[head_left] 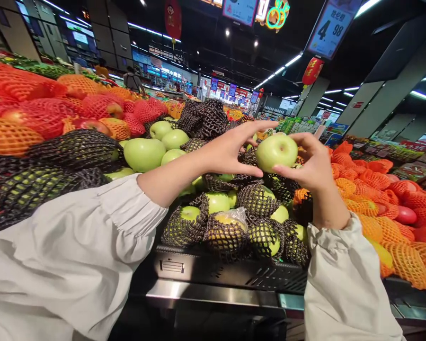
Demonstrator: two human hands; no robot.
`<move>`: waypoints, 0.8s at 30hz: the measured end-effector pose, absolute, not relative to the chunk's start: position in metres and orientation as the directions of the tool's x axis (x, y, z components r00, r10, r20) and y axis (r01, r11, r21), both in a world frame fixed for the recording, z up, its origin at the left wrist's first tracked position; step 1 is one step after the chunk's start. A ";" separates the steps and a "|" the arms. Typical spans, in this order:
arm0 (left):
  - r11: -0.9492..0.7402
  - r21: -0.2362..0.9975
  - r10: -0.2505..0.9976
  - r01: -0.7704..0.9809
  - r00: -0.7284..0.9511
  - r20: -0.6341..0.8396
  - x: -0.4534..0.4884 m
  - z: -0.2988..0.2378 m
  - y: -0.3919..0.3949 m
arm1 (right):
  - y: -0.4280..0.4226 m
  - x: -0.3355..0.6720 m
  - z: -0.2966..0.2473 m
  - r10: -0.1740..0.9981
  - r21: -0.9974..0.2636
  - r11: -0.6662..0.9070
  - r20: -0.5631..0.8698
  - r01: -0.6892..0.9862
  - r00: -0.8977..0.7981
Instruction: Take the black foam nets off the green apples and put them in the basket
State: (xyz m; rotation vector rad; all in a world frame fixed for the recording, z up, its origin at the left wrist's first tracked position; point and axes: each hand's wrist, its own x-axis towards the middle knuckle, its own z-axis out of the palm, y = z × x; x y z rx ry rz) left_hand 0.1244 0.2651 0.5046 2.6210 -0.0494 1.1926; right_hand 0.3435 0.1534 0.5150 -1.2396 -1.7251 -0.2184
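A green apple (275, 154) is held up over the fruit pile, with the fingers and thumb of my right hand (314, 163) around its right side. My left hand (236, 149) is just left of it, thumb and fingers spread apart, holding nothing. Its fingertips come close to the apple; whether they touch it I cannot tell. Below both hands lie several green apples in black foam nets (259, 201). Bare green apples (145, 154) rest to the left, behind my left forearm. A fruit in clear plastic and black net (227, 232) sits at the front.
A black crate edge (230, 270) and a metal rail (213, 291) run along the front. Fruit in red and orange nets (42, 111) is heaped at left, and more netted fruit (383, 208) at right. Price signs (332, 28) hang overhead. A person (133, 81) stands far back.
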 end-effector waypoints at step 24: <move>-0.974 0.087 0.217 0.211 0.734 0.643 0.123 0.504 0.261 | 0.165 0.370 0.511 0.915 0.221 -0.338 -0.149 0.915 0.375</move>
